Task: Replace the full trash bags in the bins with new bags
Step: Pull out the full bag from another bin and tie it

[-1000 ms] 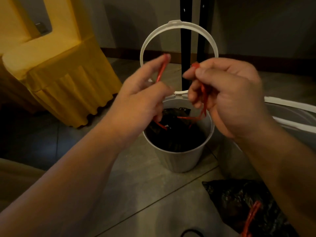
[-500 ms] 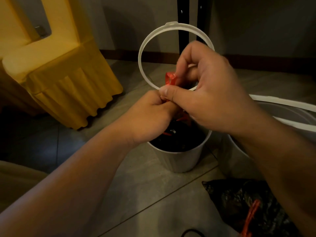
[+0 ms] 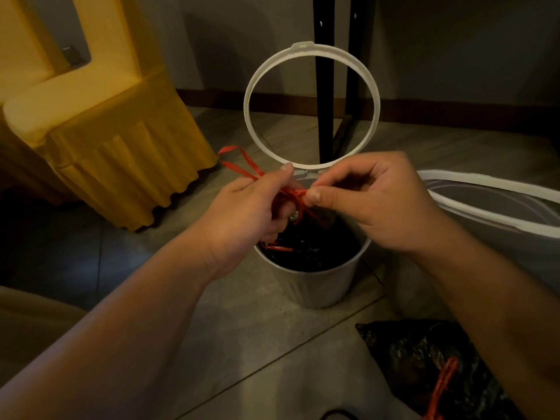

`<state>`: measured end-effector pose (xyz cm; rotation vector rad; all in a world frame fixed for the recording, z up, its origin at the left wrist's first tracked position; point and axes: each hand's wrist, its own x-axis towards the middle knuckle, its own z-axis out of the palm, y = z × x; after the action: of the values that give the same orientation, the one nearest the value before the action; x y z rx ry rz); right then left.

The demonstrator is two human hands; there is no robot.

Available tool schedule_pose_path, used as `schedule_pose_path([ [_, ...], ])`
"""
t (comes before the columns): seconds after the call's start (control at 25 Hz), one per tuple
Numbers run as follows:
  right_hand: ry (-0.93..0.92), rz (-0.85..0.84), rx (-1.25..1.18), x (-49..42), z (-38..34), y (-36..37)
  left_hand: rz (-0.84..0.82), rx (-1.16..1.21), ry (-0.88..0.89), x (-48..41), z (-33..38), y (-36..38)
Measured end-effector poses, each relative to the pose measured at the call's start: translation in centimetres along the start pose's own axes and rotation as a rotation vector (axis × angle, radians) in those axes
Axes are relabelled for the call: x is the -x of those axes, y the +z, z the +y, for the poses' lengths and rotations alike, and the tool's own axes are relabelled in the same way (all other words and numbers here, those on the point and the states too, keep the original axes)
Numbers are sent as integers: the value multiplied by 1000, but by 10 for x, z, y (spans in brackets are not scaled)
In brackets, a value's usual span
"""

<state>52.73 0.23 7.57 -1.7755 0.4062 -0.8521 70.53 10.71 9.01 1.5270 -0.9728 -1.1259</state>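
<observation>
Both L hand (image 3: 242,216) & R hand (image 3: 378,207) pinch thin red plastic drawstring (image 3: 294,194), knotting full black plastic trash bag (image 3: 318,250) in small round silver metal bin (image 3: 315,287). Another black bag (image 3: 418,356) already out on floor (image 3: 242,328). Left, prob.: lift out, reline.

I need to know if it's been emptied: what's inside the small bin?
A black bag fills the bin, its red drawstrings pinched above it by the left hand and right hand. What the bag holds, and the bin's bottom, are covered.
</observation>
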Motion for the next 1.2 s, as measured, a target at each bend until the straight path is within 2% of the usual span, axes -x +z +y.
schedule_pose_path([
  [0.12,74,147,-117,1,1,6,48,-79,26,1,-2,1],
  [0.24,156,265,-407,2,1,8,156,-35,86,3,-2,-1],
  [0.32,186,239,-564,5,0,6,262,-17,91,1,-2,-3],
  [0.4,267,126,-632,9,-1,8,313,-48,122,1,2,-7],
  [0.44,316,60,-588,10,-2,11,311,-77,152,2,5,-8],
  [0.52,331,-43,-311,11,0,20,269,-162,231,7,11,-10],
  [0.6,225,-70,-1,10,1,30,209,-273,313,14,17,-11],
  [0.72,112,-56,246,7,4,41,99,-298,353,25,19,-9],
  [0.92,-22,-17,468,9,5,46,67,-239,356,33,12,-7],
  [1.2,-28,106,632,7,5,40,76,-203,303,42,5,-7],
])
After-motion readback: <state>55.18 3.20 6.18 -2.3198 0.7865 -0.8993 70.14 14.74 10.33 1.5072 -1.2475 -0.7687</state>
